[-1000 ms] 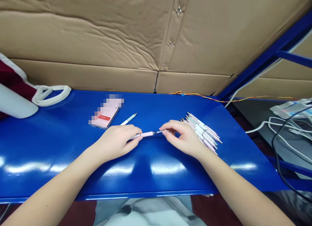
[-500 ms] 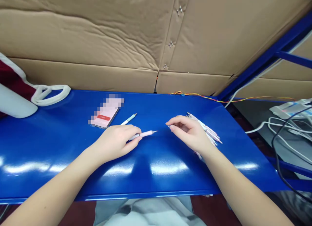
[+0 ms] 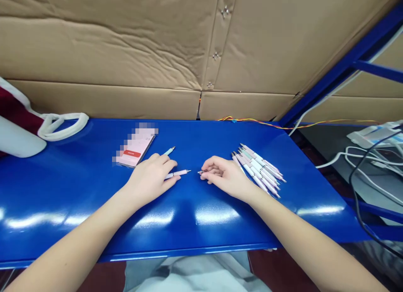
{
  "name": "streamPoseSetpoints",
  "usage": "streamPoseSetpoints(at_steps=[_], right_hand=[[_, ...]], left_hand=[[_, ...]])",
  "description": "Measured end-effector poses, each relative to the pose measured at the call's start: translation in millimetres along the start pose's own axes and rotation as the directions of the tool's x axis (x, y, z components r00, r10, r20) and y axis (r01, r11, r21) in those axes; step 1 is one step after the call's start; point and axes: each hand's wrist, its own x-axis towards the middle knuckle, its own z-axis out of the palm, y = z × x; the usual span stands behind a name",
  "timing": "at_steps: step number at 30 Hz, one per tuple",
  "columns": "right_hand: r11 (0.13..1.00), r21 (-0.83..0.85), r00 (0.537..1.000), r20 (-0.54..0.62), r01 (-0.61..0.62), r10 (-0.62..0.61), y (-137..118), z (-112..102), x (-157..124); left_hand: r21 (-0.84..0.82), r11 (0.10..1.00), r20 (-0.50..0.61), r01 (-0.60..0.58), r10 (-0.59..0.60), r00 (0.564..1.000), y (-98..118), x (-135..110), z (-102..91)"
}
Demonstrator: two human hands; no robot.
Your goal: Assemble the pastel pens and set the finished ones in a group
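Observation:
My left hand (image 3: 150, 178) rests on the blue table (image 3: 78, 187) and pinches a white pen (image 3: 179, 173) whose tip points right. My right hand (image 3: 222, 176) lies a short gap to the right of that tip. Its fingers are curled, and a small grey piece (image 3: 200, 172) pokes out of the fingertips toward the pen. I cannot make out what the piece is. A pile of several pink and white pens (image 3: 260, 168) lies just right of my right hand. One more pen (image 3: 169, 150) lies loose behind my left hand.
A phone (image 3: 135, 148) lies at the back left of the hands. A white cord loop (image 3: 63, 124) and a white and red bag (image 3: 15, 136) sit at the far left. Cardboard (image 3: 189, 53) walls the back. Cables (image 3: 362, 157) hang off to the right.
My right hand let go of the pen's tip, drew back toward the pile, then returned close to the tip with a small piece. The left hand kept its pen and shifted slightly left.

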Motion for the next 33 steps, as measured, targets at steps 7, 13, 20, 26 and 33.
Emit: streamPoseSetpoints(at_steps=[7, 13, 20, 26, 33], right_hand=[[0.921, -0.309, 0.971, 0.098, 0.237, -0.217, -1, 7, -1], [0.874, -0.387, 0.956, 0.120, 0.292, -0.267, -4, 0, 0], [0.761, -0.613, 0.976, 0.159, 0.214, -0.146, -3, -13, 2], [0.731, -0.633, 0.966, 0.192, 0.257, -0.173, -5, -11, -2], [0.623, -0.707, 0.938, 0.190, 0.336, -0.291, 0, 8, 1]], left_hand=[[-0.160, 0.966, -0.133, -0.202, 0.182, 0.974, 21, 5, 8.9], [-0.189, 0.950, -0.182, -0.250, 0.216, 0.959, 23, 4, 13.9], [-0.153, 0.959, -0.092, -0.237, 0.225, 0.970, 27, 4, 18.0], [-0.143, 0.967, -0.112, -0.212, 0.197, 0.974, 18, 2, 8.1], [-0.109, 0.993, 0.110, -0.041, 0.053, 0.992, -17, -6, -21.3]])
